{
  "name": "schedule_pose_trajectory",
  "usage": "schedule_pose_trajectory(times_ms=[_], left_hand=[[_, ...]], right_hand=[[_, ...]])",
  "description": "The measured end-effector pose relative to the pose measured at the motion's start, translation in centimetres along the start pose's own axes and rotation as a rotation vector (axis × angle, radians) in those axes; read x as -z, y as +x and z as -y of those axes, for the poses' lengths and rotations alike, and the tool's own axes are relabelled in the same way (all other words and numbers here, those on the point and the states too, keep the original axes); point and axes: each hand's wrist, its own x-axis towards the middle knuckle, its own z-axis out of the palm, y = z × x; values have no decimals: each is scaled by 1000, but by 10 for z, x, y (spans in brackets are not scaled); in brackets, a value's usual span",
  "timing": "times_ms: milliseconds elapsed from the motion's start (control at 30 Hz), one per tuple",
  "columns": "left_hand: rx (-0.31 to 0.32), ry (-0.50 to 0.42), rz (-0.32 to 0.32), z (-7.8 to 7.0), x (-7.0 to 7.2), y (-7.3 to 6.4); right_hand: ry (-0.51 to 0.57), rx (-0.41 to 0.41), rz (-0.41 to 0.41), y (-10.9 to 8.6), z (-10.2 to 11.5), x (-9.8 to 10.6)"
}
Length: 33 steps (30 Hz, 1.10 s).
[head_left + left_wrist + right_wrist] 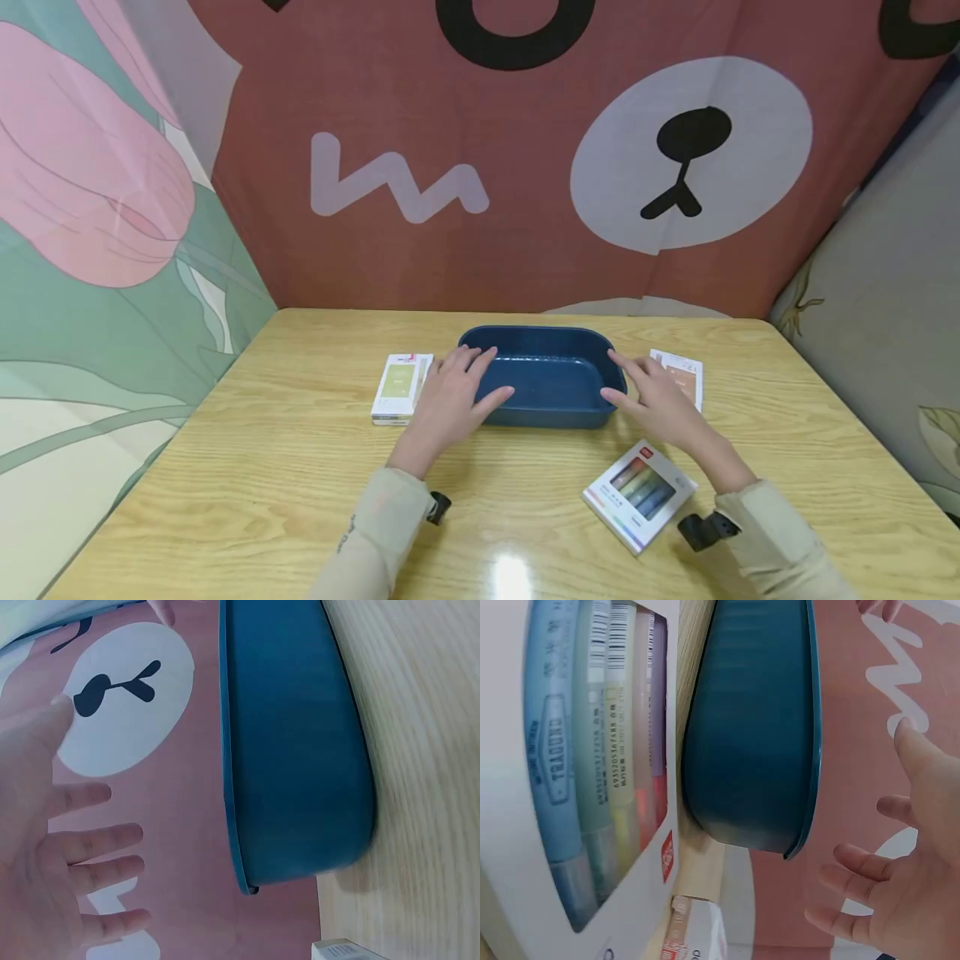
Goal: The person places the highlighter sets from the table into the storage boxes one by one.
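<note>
A dark blue rectangular bin point(543, 418) with rounded corners stands on the table, its inside bare in the head view. My left hand point(450, 400) hovers over its left end, fingers spread, holding nothing. On the other side my right hand point(660, 400) is at the bin's right end, likewise spread with nothing in it. Both wrist views show the hands apart from the bin, above its rim. Close below my right hand lies a white box of highlighters point(640, 496), whose coloured pens point(600, 735) show through its window.
Left of the bin lies a white box with a yellow-green panel point(397, 382). Behind my right hand, partly hidden, is a white box with an orange panel point(688, 379). The wooden table point(262, 467) ends at a curtain with a bear print point(420, 267).
</note>
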Motion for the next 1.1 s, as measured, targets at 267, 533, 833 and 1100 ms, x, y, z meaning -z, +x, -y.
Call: schedule_pose_trajectory(times_ms=[267,533,833,1100], left_hand=[[-4,-1,-78,6,1,-3],[9,-82,-179,15,5,-4],[63,-186,-229,29,11,-8],[166,-280,-228,44,16,-9]], right_hand=[[154,-16,12,1,-11,-2],[272,-35,-25,6,-27,-8],[445,-107,8,6,-35,-10],[590,-127,19,8,-44,-14]])
